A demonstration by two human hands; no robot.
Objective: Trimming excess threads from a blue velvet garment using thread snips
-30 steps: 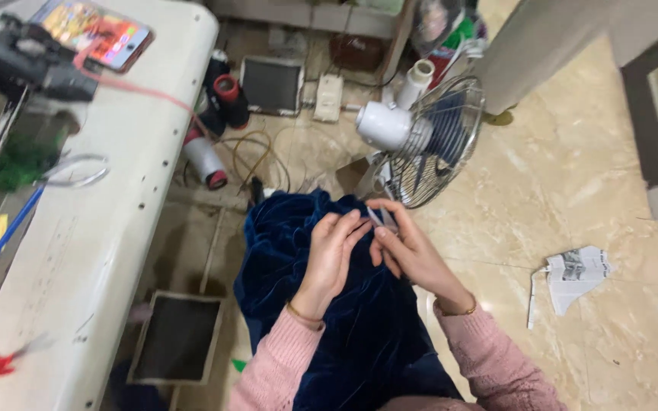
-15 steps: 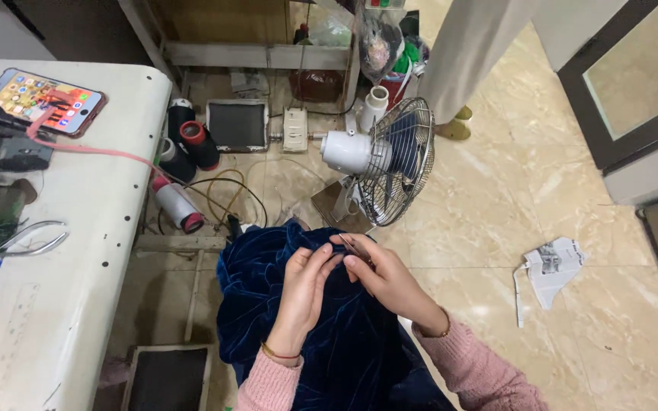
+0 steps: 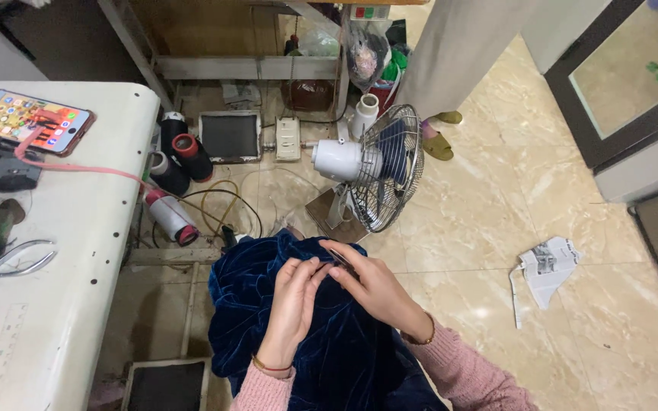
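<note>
1. Velvet fabric [image 3: 321, 335]: deep navy blue, glossy sheen along the folds.
2. Sleeves [image 3: 466, 377]: pink knit.
3. Table [image 3: 78, 304]: off-white, with small dark dots.
4. Phone [image 3: 33, 122]: red case, multicoloured screen icons.
5. Cable [image 3: 100, 171]: pink.
6. Fan [image 3: 382, 167]: white body, silver wire cage, dark blue blades.
7. Thread cones [image 3: 180, 156]: black, one with a red end; another white with a red end.
8. Floor [image 3: 496, 228]: beige marbled tile.
9. Slippers [image 3: 439, 137]: olive green.
</note>
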